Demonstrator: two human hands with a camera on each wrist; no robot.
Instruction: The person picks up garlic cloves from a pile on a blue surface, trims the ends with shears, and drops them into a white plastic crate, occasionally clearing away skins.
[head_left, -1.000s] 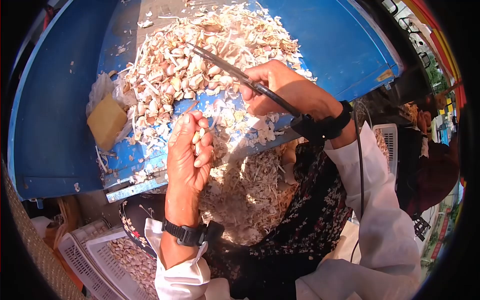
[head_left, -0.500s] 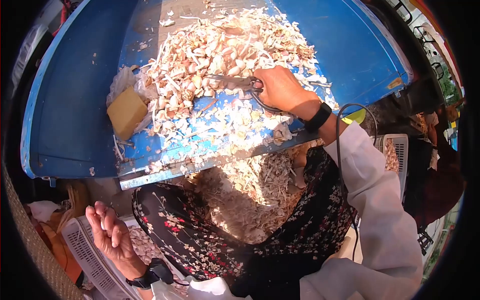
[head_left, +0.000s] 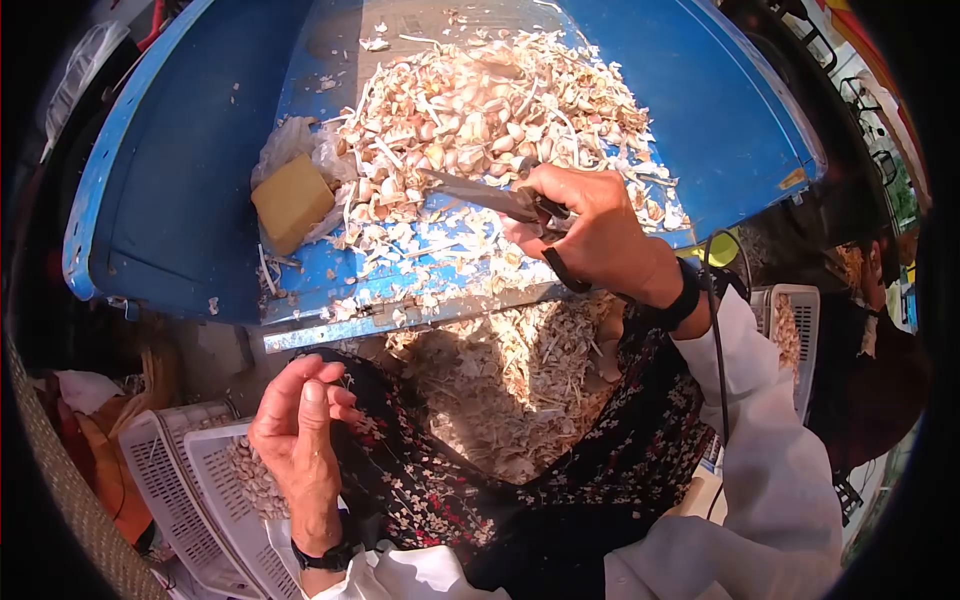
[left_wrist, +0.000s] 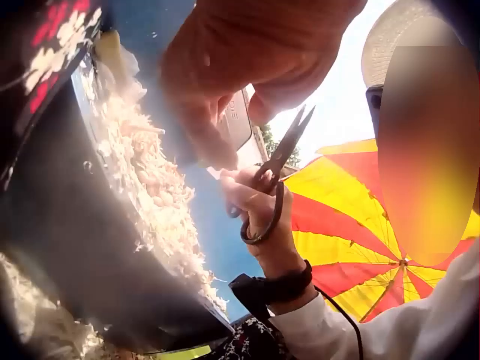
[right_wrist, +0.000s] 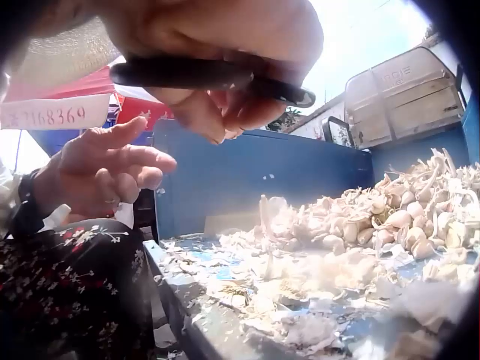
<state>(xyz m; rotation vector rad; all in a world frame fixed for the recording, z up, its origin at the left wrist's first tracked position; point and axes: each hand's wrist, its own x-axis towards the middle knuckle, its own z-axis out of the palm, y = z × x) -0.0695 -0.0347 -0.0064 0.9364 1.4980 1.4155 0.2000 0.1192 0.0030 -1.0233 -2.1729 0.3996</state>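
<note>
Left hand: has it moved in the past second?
Yes: the left hand has moved from over the blue bed's edge to below it in the head view.

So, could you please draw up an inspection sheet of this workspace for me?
Surface: blue bed, strewn with pale scraps toward the edge nearest the person.
Job's things: heap of garlic on the bed; dark scissors, blades toward the heap.
Clutter: yellowish block beside a clear plastic bag; peelings between the knees.
Left hand: holds nothing visible, off the bed.
Right hand: grips the scissors.
Cables: black cable along the right sleeve.
Surroundings: pale plastic crates on both sides; red-and-yellow umbrella overhead.
</note>
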